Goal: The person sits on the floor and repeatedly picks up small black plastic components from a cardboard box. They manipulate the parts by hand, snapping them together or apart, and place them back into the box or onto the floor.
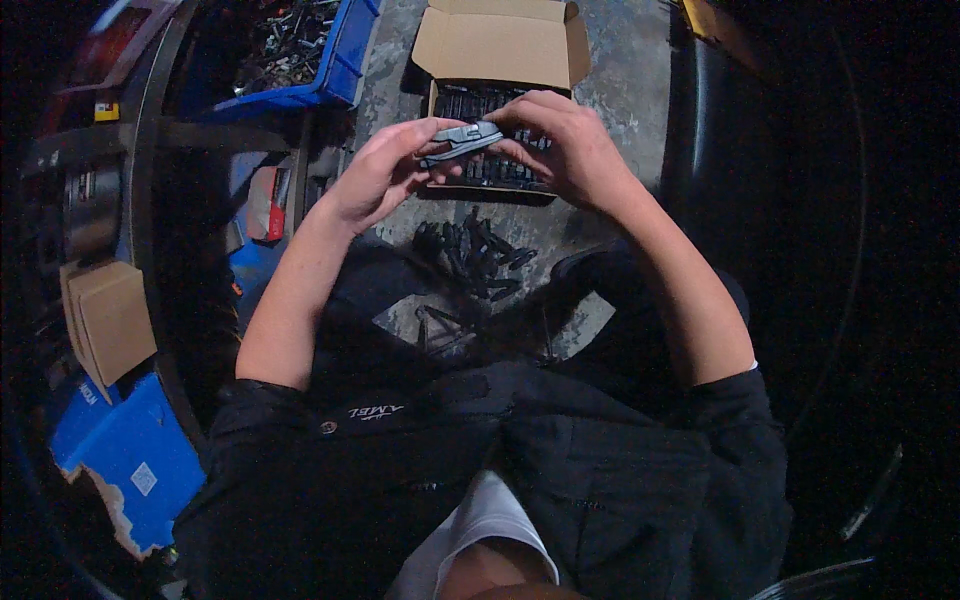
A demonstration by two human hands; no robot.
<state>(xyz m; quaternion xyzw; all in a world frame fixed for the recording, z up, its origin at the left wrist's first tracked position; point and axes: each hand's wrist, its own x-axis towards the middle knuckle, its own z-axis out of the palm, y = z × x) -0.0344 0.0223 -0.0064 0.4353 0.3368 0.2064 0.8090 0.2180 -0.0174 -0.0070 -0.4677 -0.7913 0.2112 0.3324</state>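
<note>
Above an open cardboard box (pixel 500 40), my two hands hold a small, flat, elongated grey-and-black part (pixel 465 141) between them. My left hand (pixel 388 165) grips its left end, with the thumb along the top and the other fingers curled below. At the other end, the thumb and fingers of my right hand (pixel 568 140) pinch it. What kind of part it is I cannot make out. Many dark pieces (pixel 480 103) lie packed in the box, partly hidden behind my hands. Nearer to me, a loose pile of black pieces (pixel 475 252) rests on the grey floor between my legs.
A blue bin (pixel 345 55) full of small metal bits stands at the upper left. Down the left side are a dark metal frame (pixel 150 140), a small brown carton (pixel 115 320), a torn blue sheet (pixel 140 465) and a red-and-white package (pixel 267 203).
</note>
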